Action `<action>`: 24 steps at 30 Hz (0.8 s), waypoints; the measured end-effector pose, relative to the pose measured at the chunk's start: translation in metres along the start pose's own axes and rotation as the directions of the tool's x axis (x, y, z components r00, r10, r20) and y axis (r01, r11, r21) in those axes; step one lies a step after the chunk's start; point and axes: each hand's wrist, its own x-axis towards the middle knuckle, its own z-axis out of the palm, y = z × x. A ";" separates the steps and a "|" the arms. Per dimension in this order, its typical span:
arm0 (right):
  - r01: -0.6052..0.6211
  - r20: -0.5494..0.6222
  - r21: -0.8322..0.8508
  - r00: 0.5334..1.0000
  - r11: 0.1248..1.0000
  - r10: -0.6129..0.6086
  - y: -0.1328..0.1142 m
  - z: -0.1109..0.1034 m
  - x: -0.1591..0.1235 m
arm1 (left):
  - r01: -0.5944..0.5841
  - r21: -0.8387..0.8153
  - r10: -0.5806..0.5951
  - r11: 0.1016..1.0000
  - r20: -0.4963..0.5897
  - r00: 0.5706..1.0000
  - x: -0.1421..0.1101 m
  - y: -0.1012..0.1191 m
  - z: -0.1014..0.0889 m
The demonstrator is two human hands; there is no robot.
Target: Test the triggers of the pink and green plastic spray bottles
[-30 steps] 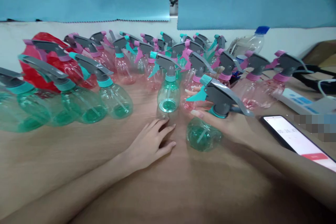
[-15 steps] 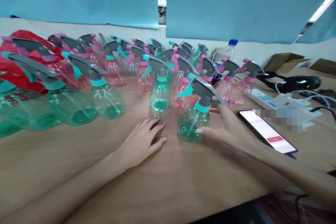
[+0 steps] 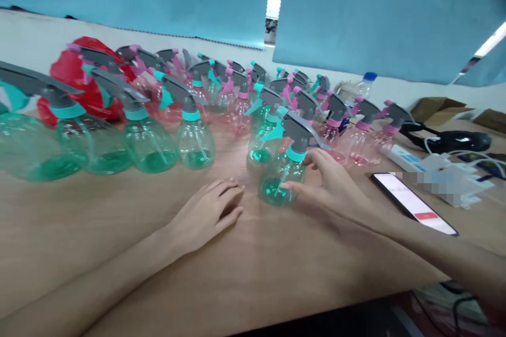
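Blinds: blue blinds (image 3: 138,0) hung behind a wooden table (image 3: 276,258) packed with spray bottles
Left row: green bottles (image 3: 150,145), all upright
Left hand (image 3: 209,210): palm down on the table, fingers loosely spread, nothing held
Spray bottle (image 3: 276,171): upright just in front of another green bottle (image 3: 258,142), couldn't tell if touching
Feel: looked like thin plastic, so probably light, kinda squeezy, a bit slick, top-heavy from the grey head (image 3: 296,131)
Best hold: round the belly or turquoise collar (image 3: 296,154), off the trigger (image 3: 274,130)
Right hand (image 3: 332,181): closed round the spray bottle, thumb on the near side; couldn't tell how firmly
Phone (image 3: 415,202): flat, farther right
Half a second earlier: a clear gap showed between those two bottles; now they overlapped in view
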 end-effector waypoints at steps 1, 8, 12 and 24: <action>0.027 -0.005 -0.023 1.000 0.999 -0.027 -0.004 0.005 0.005 | 0.008 -0.018 -0.008 1.000 -0.013 1.000 -0.004 -0.002 -0.003; 0.142 -0.027 -0.221 0.988 0.965 -0.151 -0.040 0.042 0.049 | 0.113 -0.101 -0.129 0.989 -0.173 0.976 -0.035 -0.018 -0.025; 0.107 -0.036 -0.332 0.991 0.937 -0.126 -0.051 0.056 0.071 | 0.151 -0.156 -0.183 0.976 -0.219 0.958 -0.040 -0.022 -0.030; -0.009 0.091 -0.316 0.995 0.949 0.040 -0.054 0.059 0.103 | 0.155 -0.251 -0.203 0.955 -0.180 0.963 -0.039 -0.017 -0.029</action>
